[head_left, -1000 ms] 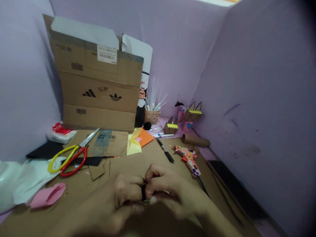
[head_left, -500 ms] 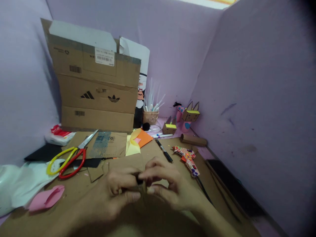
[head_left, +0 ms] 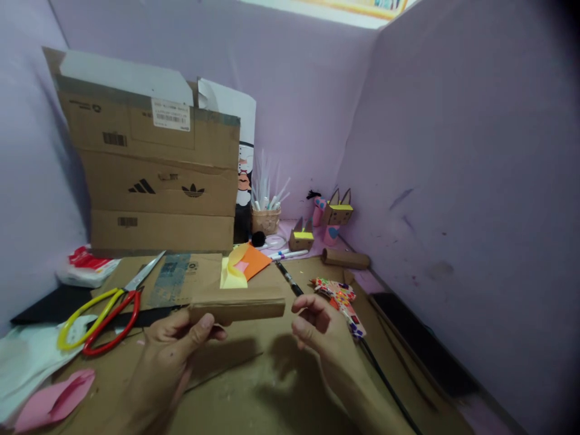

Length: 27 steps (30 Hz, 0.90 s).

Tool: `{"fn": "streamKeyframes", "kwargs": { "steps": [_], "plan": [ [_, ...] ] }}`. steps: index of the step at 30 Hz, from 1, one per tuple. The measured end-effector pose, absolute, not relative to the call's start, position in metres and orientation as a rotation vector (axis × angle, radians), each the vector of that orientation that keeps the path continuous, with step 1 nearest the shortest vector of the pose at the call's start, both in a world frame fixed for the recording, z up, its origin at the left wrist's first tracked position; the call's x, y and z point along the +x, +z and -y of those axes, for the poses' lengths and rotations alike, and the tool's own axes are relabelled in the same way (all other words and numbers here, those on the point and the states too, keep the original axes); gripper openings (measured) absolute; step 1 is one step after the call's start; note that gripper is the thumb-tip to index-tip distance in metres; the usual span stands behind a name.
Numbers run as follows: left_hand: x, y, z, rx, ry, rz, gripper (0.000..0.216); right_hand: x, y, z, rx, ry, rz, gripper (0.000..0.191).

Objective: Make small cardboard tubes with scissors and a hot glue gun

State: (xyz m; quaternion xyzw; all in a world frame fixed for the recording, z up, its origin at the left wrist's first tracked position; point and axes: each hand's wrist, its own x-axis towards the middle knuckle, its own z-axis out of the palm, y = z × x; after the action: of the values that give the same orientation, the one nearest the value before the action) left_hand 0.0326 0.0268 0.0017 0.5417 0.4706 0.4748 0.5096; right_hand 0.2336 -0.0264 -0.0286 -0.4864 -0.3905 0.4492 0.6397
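Note:
A folded cardboard piece [head_left: 249, 308] is held up in front of me, its long narrow side facing me. My left hand [head_left: 174, 344] grips its left end, thumb on the near face and fingers behind. Just off the right end, my right hand [head_left: 317, 329] hovers with curved fingers and thumb apart, touching nothing. Under the left hand lies a flat cardboard scrap [head_left: 226, 362] on the cardboard-covered table. The black marker [head_left: 289, 278] lies behind my right hand, and the patterned glue gun [head_left: 339, 302] is to its right, partly hidden by the hand.
Scissors [head_left: 109, 320] with yellow and red handles lie on the left, near a pink paper roll [head_left: 57, 399]. A large cardboard box [head_left: 158, 175] stands at the back. Yellow paper [head_left: 233, 272], a straw basket [head_left: 266, 220] and a cardboard tube [head_left: 345, 258] sit farther off. The glue gun's cable [head_left: 385, 380] runs toward me.
Both hands were together over the work; now they are apart. My right hand has let go and moved right, while the left holds the folded cardboard up. The view has shifted slightly right.

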Motion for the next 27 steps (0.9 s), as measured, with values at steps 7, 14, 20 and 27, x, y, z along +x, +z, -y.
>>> {"fn": "streamKeyframes", "kwargs": {
  "steps": [7,14,20,27],
  "plan": [
    [0.042,-0.023,-0.016,1.161,0.952,-0.952,0.020,0.226,-0.026,0.026,-1.196,0.889,0.987,0.019],
    [0.045,-0.026,-0.013,1.033,0.864,-0.761,0.033,0.219,-0.027,0.031,-1.176,0.846,1.043,0.011],
    [0.050,-0.030,-0.012,0.856,1.060,-0.917,0.065,0.212,-0.034,0.030,-1.113,0.915,1.122,0.013],
    [0.053,-0.049,-0.006,0.812,1.004,-0.896,0.049,0.201,-0.044,0.029,-1.024,1.087,0.966,0.019]
  ]
}}
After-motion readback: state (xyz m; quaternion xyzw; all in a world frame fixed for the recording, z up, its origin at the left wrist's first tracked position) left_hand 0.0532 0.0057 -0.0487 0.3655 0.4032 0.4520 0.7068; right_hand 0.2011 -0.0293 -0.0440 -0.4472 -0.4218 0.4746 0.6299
